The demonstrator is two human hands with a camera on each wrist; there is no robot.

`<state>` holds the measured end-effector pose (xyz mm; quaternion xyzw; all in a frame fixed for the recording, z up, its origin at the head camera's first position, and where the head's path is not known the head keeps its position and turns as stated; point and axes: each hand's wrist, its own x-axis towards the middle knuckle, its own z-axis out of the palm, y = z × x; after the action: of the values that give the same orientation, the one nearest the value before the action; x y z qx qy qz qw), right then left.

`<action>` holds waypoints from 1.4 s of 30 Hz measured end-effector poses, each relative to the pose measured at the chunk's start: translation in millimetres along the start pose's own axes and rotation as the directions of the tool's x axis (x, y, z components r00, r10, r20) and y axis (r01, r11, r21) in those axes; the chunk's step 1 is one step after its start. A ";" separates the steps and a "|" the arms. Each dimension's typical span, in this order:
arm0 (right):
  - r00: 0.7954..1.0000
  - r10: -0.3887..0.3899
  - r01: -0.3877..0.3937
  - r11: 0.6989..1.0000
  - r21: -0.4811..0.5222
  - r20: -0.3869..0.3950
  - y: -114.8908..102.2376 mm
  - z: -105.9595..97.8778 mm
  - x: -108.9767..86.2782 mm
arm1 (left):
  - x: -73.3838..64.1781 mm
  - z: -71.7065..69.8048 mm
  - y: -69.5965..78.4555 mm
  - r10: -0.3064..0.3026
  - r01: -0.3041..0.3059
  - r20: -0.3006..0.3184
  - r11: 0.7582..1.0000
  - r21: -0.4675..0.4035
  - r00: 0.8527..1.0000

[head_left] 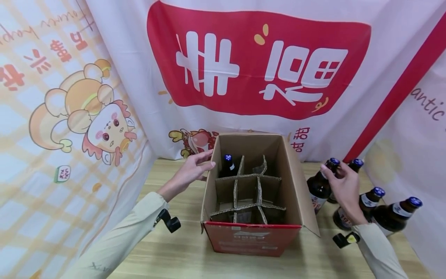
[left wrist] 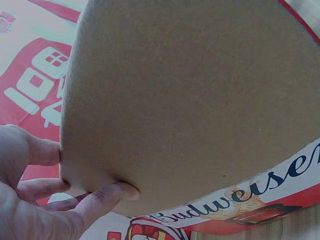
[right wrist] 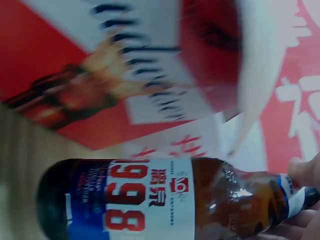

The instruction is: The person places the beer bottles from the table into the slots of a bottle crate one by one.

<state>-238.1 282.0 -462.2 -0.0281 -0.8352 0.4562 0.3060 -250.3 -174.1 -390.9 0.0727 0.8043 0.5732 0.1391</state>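
Observation:
An open cardboard box with criss-cross dividers stands on the table. One dark beer bottle with a blue cap sits in its back left compartment. My left hand touches the box's left side; its fingertips rest against the brown cardboard near an edge. To the right of the box, my right hand grips another beer bottle by its neck. That bottle's label reads 1998 in the right wrist view, and it is upright or slightly tilted in the head view.
Several more beer bottles stand on the right, around my right forearm. The box's right flap hangs outward beside the held bottle. Printed cloth hangs behind and on both sides of the wooden table.

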 end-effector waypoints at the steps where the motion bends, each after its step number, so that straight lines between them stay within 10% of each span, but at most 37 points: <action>1: 1.000 -0.010 0.010 1.000 -0.007 -0.001 -6.9 -2.2 3.9 | 0.4 0.2 -0.1 -0.001 0.001 -0.001 1.000 0.001 1.000; 10: 0.998 -0.049 0.052 0.997 -0.059 0.042 -74.7 -28.9 40.7 | 4.3 -0.7 2.8 -0.002 0.002 0.008 0.999 -0.042 1.000; 23: 0.995 -0.102 0.099 0.978 0.184 0.002 -165.2 -47.9 78.8 | 8.1 -4.9 5.9 -0.032 0.036 0.031 0.991 -0.131 0.999; 36: 0.936 -0.301 0.213 0.898 0.386 0.184 -210.5 31.7 94.1 | 4.3 -6.9 0.3 -0.047 0.047 0.002 0.989 -0.139 0.999; 42: 0.930 -0.247 0.159 0.939 0.305 0.274 -208.3 74.3 88.3 | 3.5 -4.3 -1.2 -0.042 0.043 0.018 0.992 -0.121 0.999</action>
<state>-301.2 134.1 -286.6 0.1739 -0.7987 0.5329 0.2189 -254.8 -177.5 -391.2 0.0514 0.7683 0.6172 0.1616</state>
